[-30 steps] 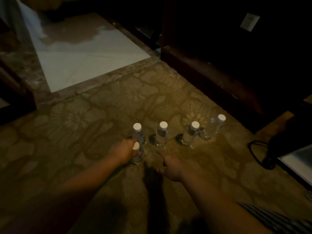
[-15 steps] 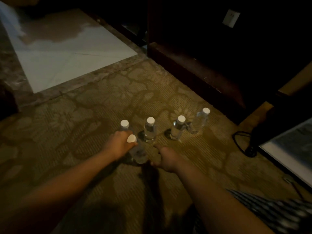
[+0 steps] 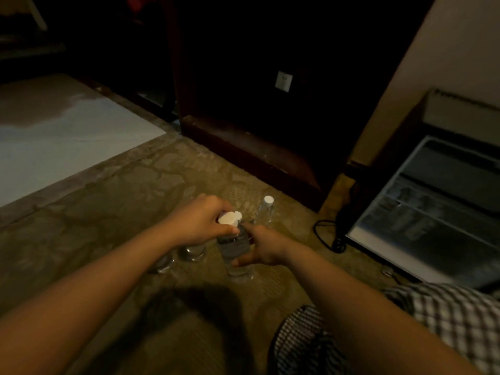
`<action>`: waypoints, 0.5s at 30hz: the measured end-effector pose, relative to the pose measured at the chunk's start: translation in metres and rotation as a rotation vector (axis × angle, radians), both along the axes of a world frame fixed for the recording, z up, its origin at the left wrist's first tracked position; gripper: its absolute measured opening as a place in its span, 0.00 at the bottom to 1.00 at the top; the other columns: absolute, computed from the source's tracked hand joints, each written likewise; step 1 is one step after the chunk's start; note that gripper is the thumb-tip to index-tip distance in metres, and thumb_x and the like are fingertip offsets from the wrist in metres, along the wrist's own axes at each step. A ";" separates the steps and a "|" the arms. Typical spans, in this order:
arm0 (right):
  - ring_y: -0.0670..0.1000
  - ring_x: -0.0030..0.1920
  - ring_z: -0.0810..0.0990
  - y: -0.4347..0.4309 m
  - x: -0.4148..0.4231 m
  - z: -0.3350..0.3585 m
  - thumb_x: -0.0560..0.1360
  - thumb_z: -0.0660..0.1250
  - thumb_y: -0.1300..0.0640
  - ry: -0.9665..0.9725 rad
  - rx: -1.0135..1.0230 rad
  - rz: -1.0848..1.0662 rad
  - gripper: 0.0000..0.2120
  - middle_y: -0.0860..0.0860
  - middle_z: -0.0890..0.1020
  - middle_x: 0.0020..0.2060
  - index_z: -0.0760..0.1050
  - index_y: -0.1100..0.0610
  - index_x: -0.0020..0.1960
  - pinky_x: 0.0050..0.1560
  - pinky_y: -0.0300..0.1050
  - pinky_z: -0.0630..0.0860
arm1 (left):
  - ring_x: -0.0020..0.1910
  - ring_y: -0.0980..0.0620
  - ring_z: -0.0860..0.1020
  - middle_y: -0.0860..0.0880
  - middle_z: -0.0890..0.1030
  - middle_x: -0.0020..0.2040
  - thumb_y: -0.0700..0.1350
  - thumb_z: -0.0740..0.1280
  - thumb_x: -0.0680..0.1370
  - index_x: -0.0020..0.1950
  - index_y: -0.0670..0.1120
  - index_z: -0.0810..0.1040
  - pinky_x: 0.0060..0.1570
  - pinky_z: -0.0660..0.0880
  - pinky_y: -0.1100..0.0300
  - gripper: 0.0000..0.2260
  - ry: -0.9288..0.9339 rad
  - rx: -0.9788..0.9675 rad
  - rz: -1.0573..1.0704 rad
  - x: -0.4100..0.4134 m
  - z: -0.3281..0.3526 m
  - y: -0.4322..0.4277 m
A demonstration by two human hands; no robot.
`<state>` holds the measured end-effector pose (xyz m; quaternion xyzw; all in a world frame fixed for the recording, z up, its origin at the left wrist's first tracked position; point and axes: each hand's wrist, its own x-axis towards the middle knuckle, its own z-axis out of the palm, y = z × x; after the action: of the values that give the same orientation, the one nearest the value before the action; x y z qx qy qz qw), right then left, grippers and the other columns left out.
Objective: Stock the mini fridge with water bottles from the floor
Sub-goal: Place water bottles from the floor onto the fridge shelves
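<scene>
The right hand (image 3: pixel 261 246) wraps its thumb and fingers round the middle of a clear water bottle (image 3: pixel 234 250). The bottle has a dark label, but the writing is too blurry to read. The left hand (image 3: pixel 198 223) is curled over the white caps (image 3: pixel 227 219), just left of the right hand. Two more bottle bottoms (image 3: pixel 191 252) peek out under the left hand, by the carpet (image 3: pixel 113 212). One lone bottle (image 3: pixel 266 212) stands just past the right hand, not touching it. Well off to the right of the right hand is the mini fridge (image 3: pixel 433 212), with a black cable (image 3: pixel 323 234) in between. The edge of a dark wooden cabinet (image 3: pixel 243 152) runs past both hands. Carpet spreads from the left hand out to the pale floor tile (image 3: pixel 67 147).
</scene>
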<state>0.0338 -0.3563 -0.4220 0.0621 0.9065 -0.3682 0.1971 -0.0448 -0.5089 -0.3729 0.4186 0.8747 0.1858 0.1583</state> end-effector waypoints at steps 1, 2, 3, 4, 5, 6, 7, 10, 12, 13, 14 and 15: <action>0.50 0.63 0.73 0.005 0.006 0.007 0.68 0.74 0.54 0.022 0.006 -0.003 0.31 0.50 0.75 0.63 0.66 0.51 0.67 0.62 0.44 0.69 | 0.41 0.54 0.79 0.51 0.82 0.41 0.54 0.70 0.71 0.47 0.50 0.80 0.45 0.77 0.48 0.10 0.015 0.003 -0.024 0.005 0.009 0.006; 0.51 0.63 0.74 0.011 0.012 0.013 0.68 0.74 0.53 0.043 0.017 -0.007 0.31 0.50 0.75 0.63 0.67 0.52 0.67 0.63 0.45 0.70 | 0.41 0.54 0.79 0.51 0.82 0.41 0.54 0.70 0.71 0.47 0.49 0.80 0.45 0.77 0.47 0.10 0.032 0.011 -0.043 0.010 0.017 0.012; 0.51 0.62 0.74 0.016 0.019 0.020 0.67 0.75 0.52 0.064 0.028 -0.017 0.31 0.50 0.76 0.62 0.67 0.52 0.67 0.63 0.47 0.71 | 0.40 0.54 0.79 0.51 0.82 0.40 0.53 0.70 0.71 0.46 0.48 0.80 0.44 0.77 0.47 0.10 0.048 0.027 -0.059 0.016 0.026 0.018; 0.50 0.62 0.75 0.022 0.025 0.027 0.67 0.75 0.51 0.088 0.032 -0.030 0.31 0.50 0.76 0.61 0.67 0.52 0.66 0.63 0.48 0.72 | 0.40 0.53 0.79 0.50 0.82 0.40 0.53 0.70 0.71 0.46 0.47 0.80 0.44 0.77 0.47 0.11 0.058 0.046 -0.072 0.021 0.034 0.024; 0.50 0.61 0.75 0.027 0.031 0.034 0.66 0.75 0.51 0.117 0.030 -0.045 0.32 0.49 0.77 0.61 0.67 0.52 0.66 0.63 0.48 0.72 | 0.41 0.52 0.79 0.49 0.82 0.41 0.52 0.70 0.71 0.46 0.46 0.80 0.45 0.77 0.46 0.11 0.067 0.062 -0.084 0.024 0.042 0.030; 0.49 0.60 0.76 0.033 0.037 0.042 0.66 0.76 0.51 0.151 0.031 -0.058 0.31 0.49 0.77 0.60 0.68 0.51 0.66 0.63 0.48 0.73 | 0.41 0.51 0.80 0.47 0.82 0.41 0.52 0.70 0.71 0.47 0.45 0.80 0.45 0.77 0.45 0.12 0.080 0.073 -0.098 0.028 0.050 0.037; 0.49 0.59 0.76 0.039 0.043 0.051 0.66 0.76 0.51 0.187 0.044 -0.066 0.31 0.49 0.77 0.59 0.68 0.52 0.65 0.62 0.48 0.74 | 0.41 0.50 0.80 0.47 0.82 0.41 0.53 0.70 0.71 0.46 0.44 0.80 0.45 0.77 0.45 0.13 0.101 0.085 -0.115 0.031 0.058 0.044; 0.50 0.58 0.77 0.063 0.063 0.077 0.66 0.75 0.51 0.282 0.118 -0.094 0.28 0.50 0.78 0.58 0.70 0.53 0.64 0.58 0.46 0.75 | 0.41 0.52 0.80 0.48 0.82 0.40 0.59 0.68 0.69 0.45 0.47 0.80 0.44 0.77 0.45 0.16 0.185 0.134 -0.166 0.042 0.079 0.067; 0.51 0.58 0.77 0.081 0.074 0.092 0.67 0.75 0.52 0.334 0.163 -0.119 0.27 0.51 0.78 0.58 0.71 0.54 0.63 0.57 0.46 0.75 | 0.43 0.53 0.80 0.50 0.83 0.42 0.59 0.69 0.69 0.47 0.50 0.80 0.46 0.77 0.46 0.14 0.220 0.172 -0.179 0.051 0.092 0.084; 0.50 0.58 0.77 0.090 0.080 0.096 0.67 0.75 0.52 0.352 0.180 -0.133 0.27 0.51 0.78 0.58 0.71 0.54 0.63 0.56 0.46 0.75 | 0.44 0.53 0.80 0.51 0.82 0.43 0.58 0.69 0.69 0.48 0.51 0.80 0.47 0.78 0.47 0.13 0.232 0.188 -0.185 0.057 0.099 0.093; 0.50 0.57 0.77 0.099 0.086 0.100 0.67 0.75 0.52 0.366 0.193 -0.152 0.27 0.51 0.78 0.58 0.71 0.54 0.63 0.56 0.47 0.75 | 0.44 0.53 0.80 0.51 0.82 0.43 0.58 0.70 0.70 0.48 0.51 0.80 0.47 0.78 0.48 0.13 0.238 0.199 -0.197 0.063 0.105 0.103; 0.50 0.57 0.77 0.109 0.093 0.103 0.67 0.75 0.53 0.371 0.203 -0.174 0.27 0.51 0.78 0.58 0.71 0.54 0.63 0.57 0.48 0.76 | 0.44 0.54 0.79 0.52 0.82 0.43 0.57 0.70 0.70 0.48 0.52 0.80 0.47 0.78 0.48 0.13 0.240 0.205 -0.213 0.069 0.109 0.113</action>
<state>0.1272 -0.2476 -0.3194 0.0905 0.9509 -0.2958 -0.0128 0.0244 -0.3962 -0.2639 0.5421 0.8145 0.2046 0.0280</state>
